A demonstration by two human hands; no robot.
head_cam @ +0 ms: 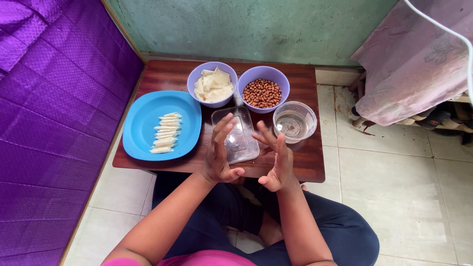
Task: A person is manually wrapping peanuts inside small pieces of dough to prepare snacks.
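Both hands, left hand (218,156) and right hand (277,162), hover open above clear tray (244,148).

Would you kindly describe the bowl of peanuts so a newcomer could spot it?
On the low wooden table, two lavender bowls stand at the far edge. The peanut bowl is the right one, filled with reddish-brown nuts, unlike its neighbour holding pale wrappers.

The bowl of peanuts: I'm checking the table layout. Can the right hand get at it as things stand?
Probably yes: the right hand is empty and raised, and the bowl of peanuts sits straight ahead, with nothing between them.
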